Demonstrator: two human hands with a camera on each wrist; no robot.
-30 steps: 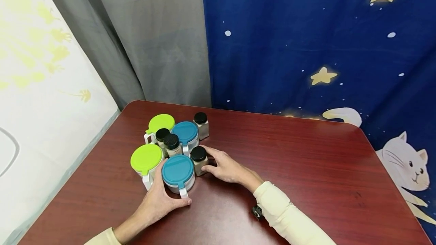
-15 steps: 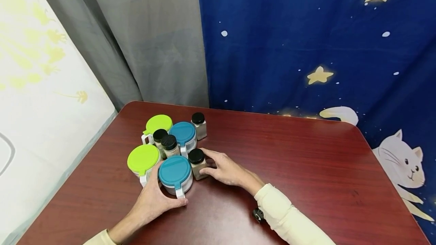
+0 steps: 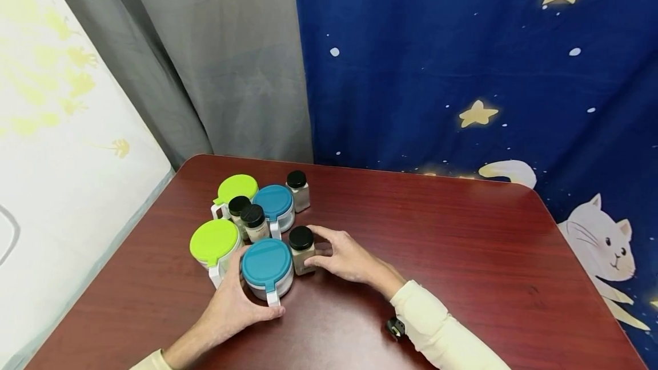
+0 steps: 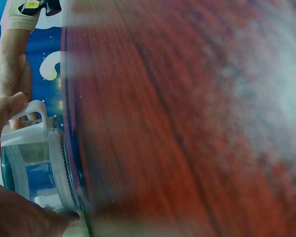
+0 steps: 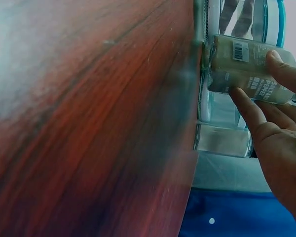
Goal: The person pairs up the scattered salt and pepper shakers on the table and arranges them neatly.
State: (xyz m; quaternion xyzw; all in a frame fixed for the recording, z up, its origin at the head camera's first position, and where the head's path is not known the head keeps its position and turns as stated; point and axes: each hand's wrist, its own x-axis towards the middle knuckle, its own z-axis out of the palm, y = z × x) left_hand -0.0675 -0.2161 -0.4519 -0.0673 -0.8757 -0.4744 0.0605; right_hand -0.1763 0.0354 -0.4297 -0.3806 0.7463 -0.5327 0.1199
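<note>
My left hand (image 3: 226, 307) holds a squat clear jar with a blue lid (image 3: 267, 261), fingers along its left side and thumb at its white handle (image 4: 32, 129). My right hand (image 3: 344, 256) grips a square salt and pepper bottle (image 5: 251, 69) with a black cap (image 3: 301, 238), thumb and fingers on opposite sides. This bottle stands upright beside the held jar's right side. Behind are a second blue-lidded jar (image 3: 273, 201), two green-lidded jars, one at the back (image 3: 237, 188) and one at the left (image 3: 213, 241), and two black-capped bottles (image 3: 254, 222) between them.
Another black-capped bottle (image 3: 299, 191) stands at the back right of the cluster. The reddish-brown table (image 3: 437, 256) stretches to the right. Grey (image 3: 231, 61) and blue starry (image 3: 411, 73) curtains hang behind its far edge.
The front blue-lidded jar and the bottle beside it have shifted slightly right and nearer to me, both hands with them. The other jars and bottles keep their places; the head view has turned slightly.
</note>
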